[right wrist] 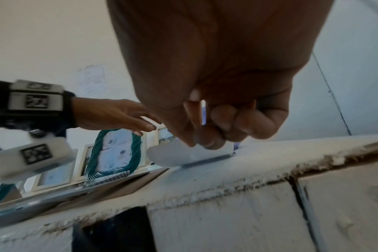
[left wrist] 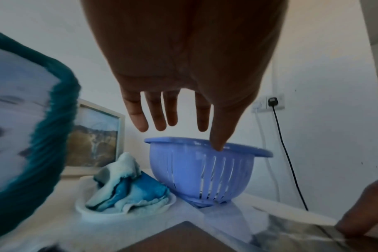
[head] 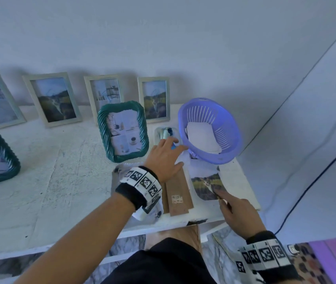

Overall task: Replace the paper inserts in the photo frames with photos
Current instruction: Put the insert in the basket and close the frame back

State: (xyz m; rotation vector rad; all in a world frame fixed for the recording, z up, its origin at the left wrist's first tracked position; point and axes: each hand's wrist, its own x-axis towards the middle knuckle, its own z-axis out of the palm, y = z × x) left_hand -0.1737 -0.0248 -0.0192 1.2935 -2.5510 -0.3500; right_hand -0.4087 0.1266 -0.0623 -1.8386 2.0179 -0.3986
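Your right hand (head: 235, 210) pinches photo (head: 206, 185) corner at table (head: 40, 171) edge, beside basket (head: 230, 128) | left hand (head: 166, 156) spread, holding nothing | photo looks thin, floppy, smudge-prone: grip edges only

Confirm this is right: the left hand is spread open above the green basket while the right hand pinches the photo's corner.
Wrong colour: the basket is purple, as the head view shows. The rest holds: the left hand is spread open above it, and the right hand pinches the photo by its corner.
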